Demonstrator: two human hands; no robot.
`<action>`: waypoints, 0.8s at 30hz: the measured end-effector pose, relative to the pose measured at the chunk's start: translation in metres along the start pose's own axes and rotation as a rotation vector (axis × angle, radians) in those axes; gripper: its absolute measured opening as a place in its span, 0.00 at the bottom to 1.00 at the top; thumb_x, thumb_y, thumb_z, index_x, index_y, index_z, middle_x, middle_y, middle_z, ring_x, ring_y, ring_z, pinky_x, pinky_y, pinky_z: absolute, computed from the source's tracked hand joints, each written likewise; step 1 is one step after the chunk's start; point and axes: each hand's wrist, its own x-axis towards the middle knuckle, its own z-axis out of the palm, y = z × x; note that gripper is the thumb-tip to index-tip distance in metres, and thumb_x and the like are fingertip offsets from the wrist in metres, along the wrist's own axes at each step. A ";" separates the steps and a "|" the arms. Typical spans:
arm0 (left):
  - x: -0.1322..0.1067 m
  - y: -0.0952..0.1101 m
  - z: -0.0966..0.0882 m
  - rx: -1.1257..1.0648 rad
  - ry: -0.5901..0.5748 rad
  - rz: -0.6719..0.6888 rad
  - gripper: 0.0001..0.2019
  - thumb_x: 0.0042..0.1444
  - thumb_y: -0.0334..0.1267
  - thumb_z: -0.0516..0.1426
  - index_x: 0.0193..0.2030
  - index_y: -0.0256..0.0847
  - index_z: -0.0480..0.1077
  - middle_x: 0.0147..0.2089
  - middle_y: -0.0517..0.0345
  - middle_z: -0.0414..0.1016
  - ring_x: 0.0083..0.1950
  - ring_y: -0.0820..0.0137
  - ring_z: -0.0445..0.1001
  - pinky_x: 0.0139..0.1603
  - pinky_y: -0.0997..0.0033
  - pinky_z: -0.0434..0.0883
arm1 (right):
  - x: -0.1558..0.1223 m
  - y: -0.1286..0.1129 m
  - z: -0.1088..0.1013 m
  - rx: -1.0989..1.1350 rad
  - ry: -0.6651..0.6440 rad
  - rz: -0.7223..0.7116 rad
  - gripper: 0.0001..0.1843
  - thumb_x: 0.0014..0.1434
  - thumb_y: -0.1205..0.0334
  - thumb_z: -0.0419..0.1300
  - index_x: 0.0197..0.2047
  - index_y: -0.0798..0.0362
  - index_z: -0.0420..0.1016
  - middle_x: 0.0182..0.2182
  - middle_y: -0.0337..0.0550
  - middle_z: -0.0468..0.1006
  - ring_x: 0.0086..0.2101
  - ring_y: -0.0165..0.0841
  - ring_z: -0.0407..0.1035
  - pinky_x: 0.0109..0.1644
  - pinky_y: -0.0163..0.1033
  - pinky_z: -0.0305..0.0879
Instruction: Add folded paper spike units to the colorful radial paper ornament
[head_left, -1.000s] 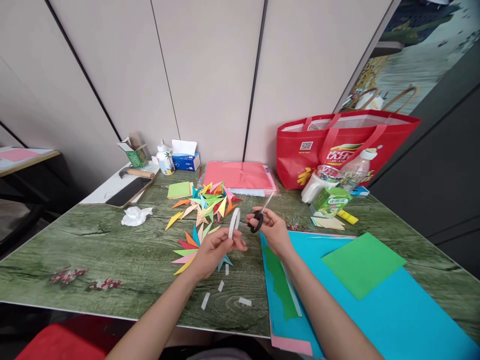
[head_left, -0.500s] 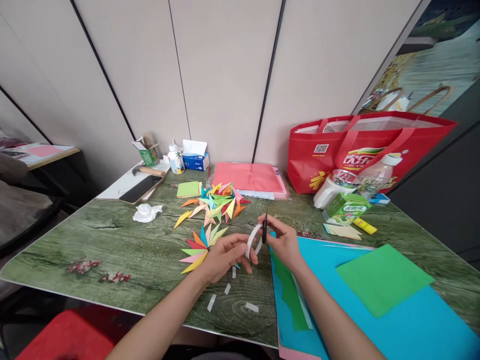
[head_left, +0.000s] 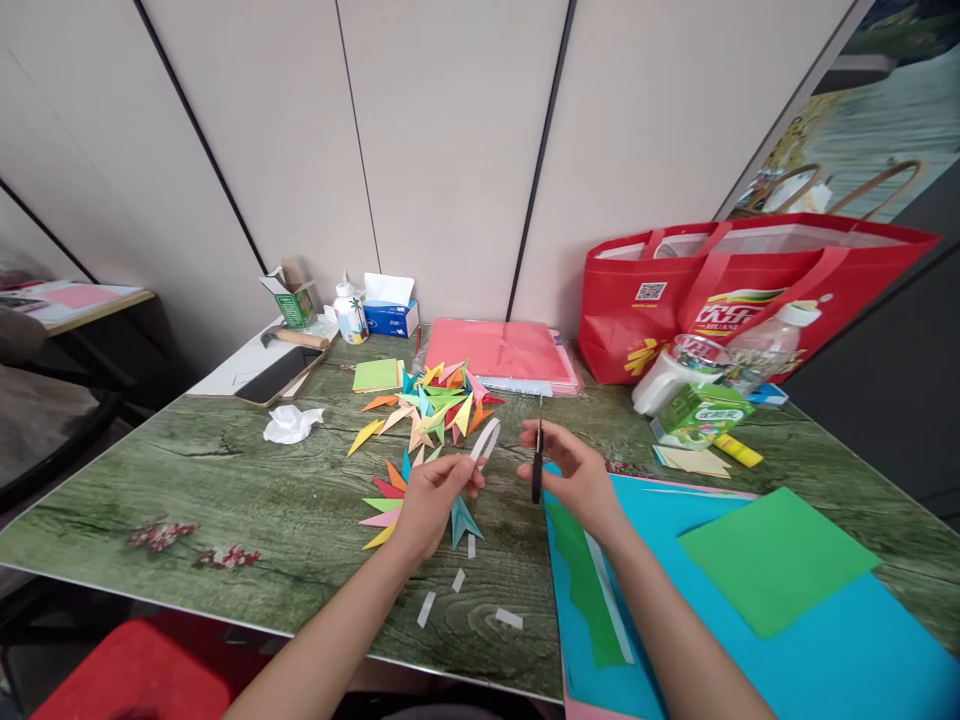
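In my left hand (head_left: 439, 495) a thin white roll of tape (head_left: 487, 442) is pinched between thumb and fingers. Black-handled scissors (head_left: 538, 468) stand upright in my right hand (head_left: 577, 480), a short gap away from the tape. Below and behind my left hand lies a fan of folded paper points (head_left: 384, 505) in several colours, partly covered by the hand. A blue-green folded paper piece (head_left: 465, 522) rests just right of it. Several short white strips (head_left: 509, 618) are scattered on the table nearer to me.
Beyond my hands is a heap of folded paper pieces (head_left: 442, 400), with pink paper packs (head_left: 495, 350) behind. Blue sheets (head_left: 675, 570) with a green square (head_left: 780, 560) lie at right. A red bag (head_left: 750, 290), green box (head_left: 701, 412), phone (head_left: 277, 375) and crumpled tissue (head_left: 292, 424) surround the area.
My hands have moved apart: the left went left and slightly up with the tape, the right slightly right with the scissors. The blue-green folded piece now shows more fully.
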 end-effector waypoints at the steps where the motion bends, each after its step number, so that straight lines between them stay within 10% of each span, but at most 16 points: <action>1: 0.001 0.000 -0.001 -0.006 0.018 0.006 0.12 0.49 0.43 0.58 0.27 0.35 0.73 0.28 0.54 0.72 0.29 0.73 0.65 0.31 0.72 0.64 | -0.001 -0.002 -0.001 0.098 -0.061 0.053 0.26 0.44 0.51 0.65 0.46 0.51 0.67 0.36 0.44 0.70 0.38 0.36 0.66 0.47 0.44 0.63; 11: 0.002 0.003 0.000 -0.066 0.088 0.001 0.15 0.45 0.47 0.60 0.24 0.35 0.72 0.25 0.56 0.71 0.28 0.72 0.66 0.32 0.71 0.64 | -0.009 -0.012 -0.004 0.603 -0.746 0.391 0.31 0.38 0.46 0.68 0.41 0.56 0.67 0.30 0.41 0.66 0.32 0.33 0.66 0.45 0.47 0.63; 24: 0.000 0.001 -0.005 0.216 -0.122 0.226 0.23 0.47 0.58 0.53 0.21 0.38 0.72 0.28 0.53 0.71 0.33 0.65 0.68 0.36 0.68 0.64 | -0.008 -0.011 -0.006 0.370 -1.074 0.354 0.36 0.38 0.40 0.65 0.43 0.59 0.68 0.31 0.46 0.72 0.33 0.34 0.66 0.40 0.39 0.61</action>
